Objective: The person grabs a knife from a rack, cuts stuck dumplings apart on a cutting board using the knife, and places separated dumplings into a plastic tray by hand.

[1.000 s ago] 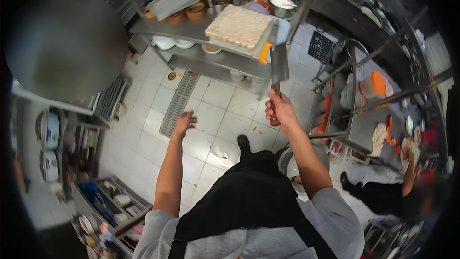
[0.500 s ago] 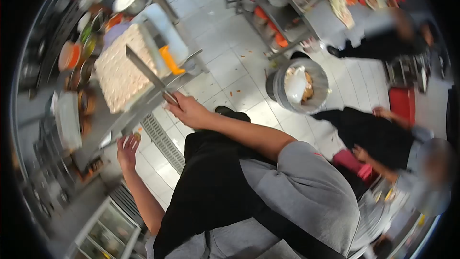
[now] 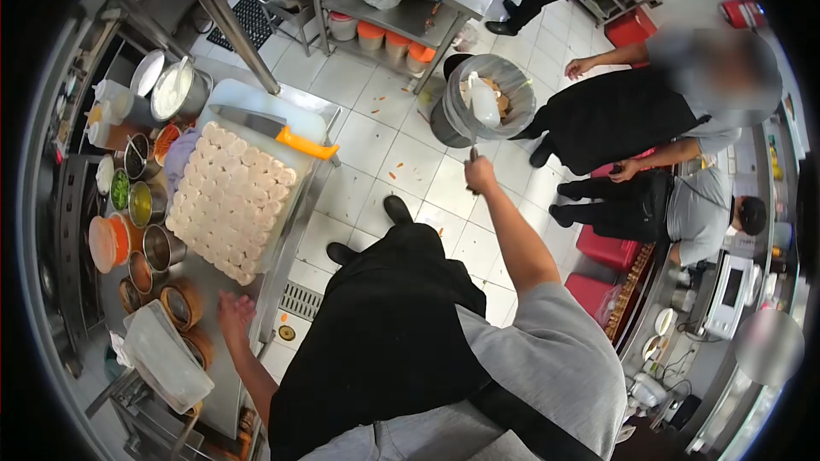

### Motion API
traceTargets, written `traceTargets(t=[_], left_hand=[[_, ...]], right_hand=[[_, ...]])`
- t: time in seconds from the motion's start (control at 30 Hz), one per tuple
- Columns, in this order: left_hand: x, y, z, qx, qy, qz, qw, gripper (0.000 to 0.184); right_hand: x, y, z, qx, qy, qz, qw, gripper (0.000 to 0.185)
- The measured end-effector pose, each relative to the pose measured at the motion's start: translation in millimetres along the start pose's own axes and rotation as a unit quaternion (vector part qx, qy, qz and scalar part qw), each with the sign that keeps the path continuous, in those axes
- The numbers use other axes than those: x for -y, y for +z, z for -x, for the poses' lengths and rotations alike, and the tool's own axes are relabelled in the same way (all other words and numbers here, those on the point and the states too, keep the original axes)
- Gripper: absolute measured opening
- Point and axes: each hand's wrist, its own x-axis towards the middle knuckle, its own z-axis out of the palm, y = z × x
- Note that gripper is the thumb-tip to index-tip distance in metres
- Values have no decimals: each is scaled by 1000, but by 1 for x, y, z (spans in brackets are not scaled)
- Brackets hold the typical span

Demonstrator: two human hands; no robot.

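Observation:
My right hand [image 3: 480,176] is closed around the handle of a knife [image 3: 474,152]. Its blade points away from me, toward the lined bin [image 3: 444,119], where white and brown scraps lie. I cannot tell whether the blade touches anything there. At the counter's front edge my left hand [image 3: 236,314] is held with its fingers apart and nothing in it. Just beyond those fingers, pale round pieces [image 3: 232,205] sit in close rows on a board. A tool with an orange handle [image 3: 307,143] lies behind them, beside a bluish-white tray [image 3: 231,101].
Bowls and tubs, including an orange-lidded one [image 3: 109,243], crowd the counter's left side, with bamboo steamers [image 3: 181,303] nearer me. A metal post [image 3: 226,17] rises at the back. One co-worker in a black apron [image 3: 619,124] stands right of the bin; others are farther off.
My right hand has swung the knife from over the round pieces to the bin on the right. My left hand has stayed near the counter edge. The view has shifted.

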Motion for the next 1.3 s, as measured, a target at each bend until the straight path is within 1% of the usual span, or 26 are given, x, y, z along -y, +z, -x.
traceTargets(t=[0.03, 0.1, 0.13, 0.2, 0.23, 0.3, 0.33, 0.37, 0.4, 0.43, 0.47, 0.5, 0.53, 0.6, 0.63, 0.67, 0.73, 0.77, 0.8, 0.87, 0.93, 1.03, 1.1, 1.13, 1.2, 1.3], left_hand=[[-4, -1, -2, 5, 4, -1, 1000, 73], [-23, 6, -2, 23, 64, 14, 998, 77], [-30, 8, -3, 32, 70, 9, 997, 77], [-42, 13, -8, 74, 65, 61, 993, 79], [-45, 13, -13, 81, 70, 59, 993, 79], [-46, 16, -23, 97, 63, 87, 989, 79], [-48, 18, -29, 102, 67, 90, 988, 79], [-50, 21, -36, 115, 70, 97, 986, 78], [-50, 23, -39, 126, 70, 104, 984, 77], [-51, 27, -40, 131, 74, 108, 983, 77], [-55, 33, -41, 141, 84, 105, 981, 76], [-60, 38, -42, 151, 95, 103, 979, 75], [-61, 41, -48, 155, 103, 108, 977, 75], [-59, 43, -62, 138, 55, 139, 979, 76], [-61, 45, -64, 141, 56, 139, 979, 76], [-62, 46, -66, 141, 54, 140, 979, 78], [-64, 48, -63, 136, 49, 142, 979, 79], [-69, 50, -57, 166, 51, 150, 973, 81], [-73, 53, -54, 194, 54, 158, 967, 82], [-73, 58, -56, 185, 41, 175, 966, 83], [-75, 58, -58, 172, 32, 189, 966, 84], [-77, 63, -45, 154, 62, 204, 965, 83], [-83, 67, -29, 145, 94, 205, 963, 80], [-85, 68, -21, 137, 90, 205, 965, 80], [-92, 73, -8, 140, 145, 212, 956, 75], [-97, 79, 2, 118, 151, 233, 954, 72]], right_hand=[[5, -14, -4, 15, -26, 31, 999, 32], [20, -36, -14, 122, 27, 25, 992, 32], [18, -35, -22, 114, 34, 19, 993, 32], [7, -28, -32, 150, 98, -52, 982, 42], [2, -26, -28, 144, 100, -57, 983, 42], [7, -26, -4, 163, 54, -148, 974, 43], [9, -26, 18, 137, 4, -166, 977, 45], [25, -37, 53, 138, -56, -197, 969, 44], [-6, -3, 38, 147, -161, -102, 971, 33], [43, -34, 97, 153, -10, -237, 959, 39], [65, -46, 133, 161, -20, -246, 956, 42], [71, -42, 153, 172, -52, -258, 949, 44], [73, -30, 166, 187, -61, -280, 940, 44], [96, -35, 203, 224, -105, -310, 918, 38], [106, -37, 215, 249, -125, -315, 907, 34], [119, -38, 223, 268, -146, -299, 904, 32], [140, -39, 232, 278, -203, -247, 906, 34], [146, -34, 231, 280, -239, -215, 905, 35], [152, -29, 229, 286, -239, -214, 903, 35], [163, -17, 221, 213, -373, -150, 890, 36], [169, 0, 212, 235, -386, -153, 879, 36], [174, 14, 202, 274, -397, -144, 864, 37], [175, 17, 193, 299, -396, -132, 858, 38], [175, 18, 188, 300, -415, -121, 850, 38], [180, 14, 182, 306, -434, -113, 840, 38], [185, 6, 174, 348, -420, -107, 831, 38]])
